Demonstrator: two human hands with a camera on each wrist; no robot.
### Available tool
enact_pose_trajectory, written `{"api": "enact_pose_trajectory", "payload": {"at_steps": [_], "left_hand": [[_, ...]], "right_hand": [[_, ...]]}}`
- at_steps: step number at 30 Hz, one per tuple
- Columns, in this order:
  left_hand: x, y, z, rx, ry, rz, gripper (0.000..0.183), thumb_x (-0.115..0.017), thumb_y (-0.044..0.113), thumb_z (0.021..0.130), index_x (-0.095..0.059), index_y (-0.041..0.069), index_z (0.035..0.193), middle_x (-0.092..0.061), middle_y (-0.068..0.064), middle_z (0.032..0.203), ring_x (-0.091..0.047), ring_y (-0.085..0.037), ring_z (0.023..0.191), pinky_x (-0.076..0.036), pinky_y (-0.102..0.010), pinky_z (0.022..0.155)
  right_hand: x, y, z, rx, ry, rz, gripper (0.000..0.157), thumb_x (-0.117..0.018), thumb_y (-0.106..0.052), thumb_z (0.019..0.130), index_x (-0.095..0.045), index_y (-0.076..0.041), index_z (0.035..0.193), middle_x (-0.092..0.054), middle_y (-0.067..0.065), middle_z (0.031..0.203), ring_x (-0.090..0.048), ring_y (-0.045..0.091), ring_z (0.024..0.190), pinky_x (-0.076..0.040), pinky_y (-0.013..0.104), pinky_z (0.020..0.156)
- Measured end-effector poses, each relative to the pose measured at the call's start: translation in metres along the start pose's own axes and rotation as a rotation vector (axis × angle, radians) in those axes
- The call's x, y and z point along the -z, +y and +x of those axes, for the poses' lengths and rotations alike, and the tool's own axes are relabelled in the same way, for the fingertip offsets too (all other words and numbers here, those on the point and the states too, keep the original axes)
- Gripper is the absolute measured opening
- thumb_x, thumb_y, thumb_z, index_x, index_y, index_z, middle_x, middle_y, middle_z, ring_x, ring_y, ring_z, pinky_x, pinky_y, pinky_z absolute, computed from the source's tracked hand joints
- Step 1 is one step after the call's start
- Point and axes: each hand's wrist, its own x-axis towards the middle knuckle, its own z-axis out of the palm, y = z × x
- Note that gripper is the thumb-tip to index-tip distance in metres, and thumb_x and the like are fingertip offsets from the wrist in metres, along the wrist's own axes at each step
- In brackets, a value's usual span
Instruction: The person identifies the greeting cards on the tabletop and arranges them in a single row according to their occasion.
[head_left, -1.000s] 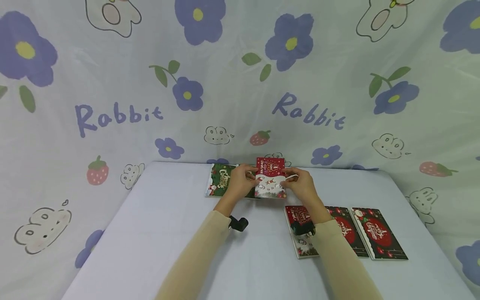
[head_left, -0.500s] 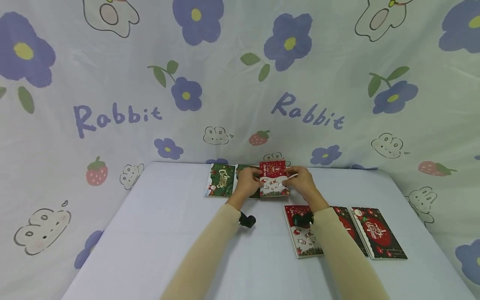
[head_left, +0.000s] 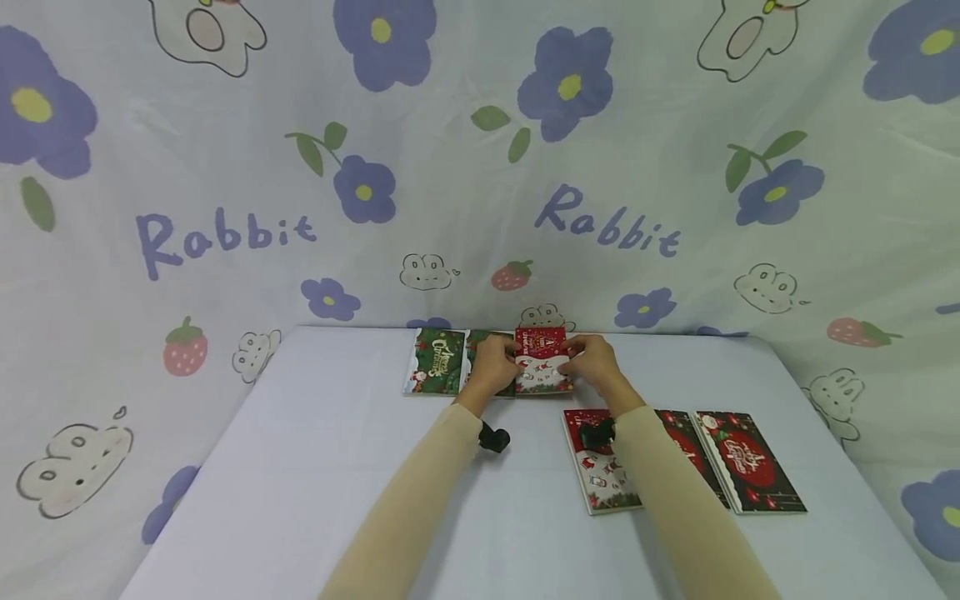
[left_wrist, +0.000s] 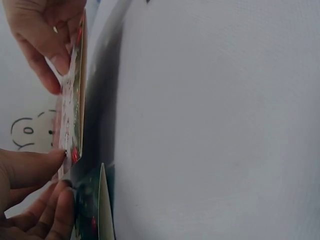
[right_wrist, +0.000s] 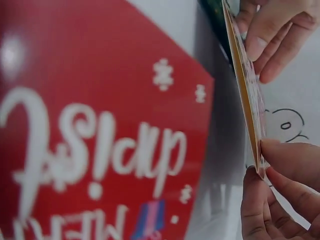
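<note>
A red-and-white Christmas notebook (head_left: 543, 367) is at the back of the table, with a hand on each side of it. My left hand (head_left: 491, 367) pinches its left edge, thumb on the cover (left_wrist: 72, 117). At the opposite edge, my right hand (head_left: 595, 363) pinches it between thumb and fingers, seen close in the right wrist view (right_wrist: 287, 175). A green Christmas notebook (head_left: 439, 362) lies at the row's left. Between it and the red one, a second green notebook (head_left: 470, 350) is partly covered by my left hand.
Nearer on the right lie another red-and-white notebook (head_left: 596, 479), partly under my right forearm, and two dark red ones (head_left: 678, 437), the rightmost notebook (head_left: 753, 462) fully visible. A patterned curtain (head_left: 450, 183) hangs behind the white table (head_left: 315, 467).
Both hands first shift right with the red-and-white notebook, uncovering part of the second green one. It is now lower and flatter, beside the green notebooks. The head view has turned slightly.
</note>
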Motion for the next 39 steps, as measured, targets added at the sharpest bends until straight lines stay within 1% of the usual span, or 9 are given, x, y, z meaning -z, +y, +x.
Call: {"api": "enact_pose_trajectory", "payload": {"at_steps": [3,5,12,21,25,29,33,39], "left_hand": [[-0.002,-0.004,0.000,-0.008,-0.003,0.008,0.038,-0.082,-0.007,0.085,-0.074,-0.005,0.122,-0.070,-0.020,0.110,-0.068,-0.028,0.095,-0.058,-0.040,0.080],[-0.003,-0.006,0.000,-0.010,-0.009,0.010,0.038,-0.082,-0.007,0.085,-0.074,-0.005,0.122,-0.070,-0.020,0.109,-0.068,-0.029,0.096,-0.058,-0.041,0.081],[-0.006,-0.008,0.000,-0.002,-0.043,-0.014,0.039,-0.080,-0.007,0.087,-0.073,-0.004,0.125,-0.068,-0.018,0.110,-0.064,-0.028,0.099,-0.057,-0.042,0.083],[-0.010,-0.014,0.002,-0.014,-0.026,0.023,0.033,-0.080,-0.007,0.087,-0.074,-0.004,0.120,-0.060,-0.016,0.110,-0.059,-0.026,0.096,-0.054,-0.043,0.085],[-0.011,-0.016,0.003,-0.030,-0.022,0.042,0.032,-0.081,-0.006,0.086,-0.075,-0.005,0.117,-0.061,-0.017,0.109,-0.059,-0.027,0.097,-0.055,-0.044,0.086],[-0.010,-0.014,0.003,-0.044,-0.026,0.054,0.032,-0.081,-0.006,0.085,-0.075,-0.008,0.117,-0.061,-0.019,0.110,-0.059,-0.028,0.097,-0.055,-0.043,0.085],[-0.009,-0.013,0.001,-0.047,-0.029,0.058,0.034,-0.080,-0.007,0.085,-0.074,-0.009,0.118,-0.061,-0.021,0.111,-0.058,-0.029,0.096,-0.054,-0.043,0.084],[-0.008,-0.012,0.000,-0.046,-0.035,0.076,0.035,-0.079,-0.007,0.086,-0.073,-0.009,0.120,-0.061,-0.020,0.112,-0.059,-0.029,0.099,-0.055,-0.043,0.085]], "right_hand": [[-0.005,0.001,0.003,-0.019,0.002,-0.028,0.045,-0.082,0.002,0.086,-0.070,-0.001,0.129,-0.062,0.016,0.117,-0.057,0.029,0.102,-0.051,0.039,0.084],[-0.007,0.002,0.004,-0.020,0.006,-0.051,0.044,-0.082,0.002,0.086,-0.071,-0.001,0.128,-0.062,0.015,0.115,-0.057,0.028,0.101,-0.051,0.040,0.084],[-0.010,0.002,0.006,0.006,0.022,-0.199,0.044,-0.084,0.001,0.082,-0.071,0.001,0.125,-0.064,0.018,0.113,-0.059,0.032,0.103,-0.050,0.046,0.091],[-0.014,-0.006,0.007,0.045,0.026,-0.358,0.049,-0.088,-0.006,0.079,-0.071,0.004,0.124,-0.068,0.021,0.114,-0.061,0.035,0.103,-0.052,0.048,0.091],[-0.016,-0.009,0.006,0.032,0.027,-0.377,0.051,-0.089,-0.006,0.079,-0.070,0.005,0.125,-0.069,0.022,0.115,-0.063,0.037,0.105,-0.052,0.048,0.093],[-0.016,-0.010,0.004,0.006,0.015,-0.391,0.049,-0.087,-0.006,0.081,-0.070,0.006,0.125,-0.069,0.022,0.114,-0.062,0.037,0.107,-0.051,0.049,0.095],[-0.016,-0.011,0.003,0.002,0.010,-0.416,0.045,-0.087,-0.006,0.082,-0.071,0.005,0.123,-0.069,0.021,0.113,-0.062,0.036,0.108,-0.051,0.048,0.097],[-0.016,-0.013,0.002,-0.005,-0.003,-0.414,0.047,-0.086,-0.005,0.083,-0.070,0.005,0.125,-0.069,0.021,0.114,-0.064,0.036,0.108,-0.052,0.048,0.097]]}}
